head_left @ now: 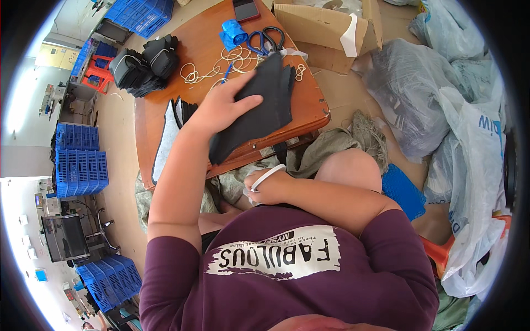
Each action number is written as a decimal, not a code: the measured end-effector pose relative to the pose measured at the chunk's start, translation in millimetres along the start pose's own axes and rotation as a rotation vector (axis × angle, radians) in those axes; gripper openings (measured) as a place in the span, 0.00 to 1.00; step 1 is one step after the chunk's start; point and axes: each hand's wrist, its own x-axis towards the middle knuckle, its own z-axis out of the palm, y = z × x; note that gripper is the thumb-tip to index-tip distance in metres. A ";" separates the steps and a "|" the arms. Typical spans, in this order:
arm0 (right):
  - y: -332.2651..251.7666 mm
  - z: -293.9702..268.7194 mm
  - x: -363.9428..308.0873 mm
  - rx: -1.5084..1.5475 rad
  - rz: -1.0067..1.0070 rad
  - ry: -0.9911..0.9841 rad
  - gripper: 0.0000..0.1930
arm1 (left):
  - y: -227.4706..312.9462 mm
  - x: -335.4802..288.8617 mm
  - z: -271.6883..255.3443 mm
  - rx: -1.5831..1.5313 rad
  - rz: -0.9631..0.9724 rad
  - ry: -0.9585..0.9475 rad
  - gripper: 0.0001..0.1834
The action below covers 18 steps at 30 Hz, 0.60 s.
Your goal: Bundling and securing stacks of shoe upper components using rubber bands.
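Observation:
My left hand [226, 105] lies across the near-left side of a stack of black fabric pieces [268, 102] on the wooden table. Its thumb and forefinger are spread apart on the top piece; the other fingers are mostly hidden. My right hand [265, 186] is low in front of my body, beside the table's near edge, with its fingers curled. A white band [269, 175] loops over that hand, and what its fingers hold is hidden. Left of my left forearm are grey-and-black cut pieces [167, 140].
The wooden table [204, 33] bears cream cord [234, 60], scissors [265, 41], a blue roll [234, 33], a phone [245, 9] and tied black bundles [144, 63]. A cardboard box [320, 30] stands behind it. Plastic bags [408, 88] lie right, blue crates [81, 165] left.

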 end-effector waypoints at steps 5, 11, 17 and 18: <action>-5.7 0.1 0.0 -0.009 0.053 -0.090 0.15 | -50.7 40.2 33.3 0.423 0.028 0.162 0.30; -6.7 -1.8 1.0 0.009 0.013 -0.075 0.14 | -64.2 -14.2 25.5 0.550 0.353 0.443 0.22; -6.6 -4.0 -3.7 -0.006 -0.069 0.004 0.13 | -58.3 -107.8 -31.2 0.623 0.160 0.702 0.19; -5.8 -2.7 -3.3 -0.006 -0.083 -0.009 0.13 | -74.6 -120.6 -42.9 0.648 0.085 0.755 0.22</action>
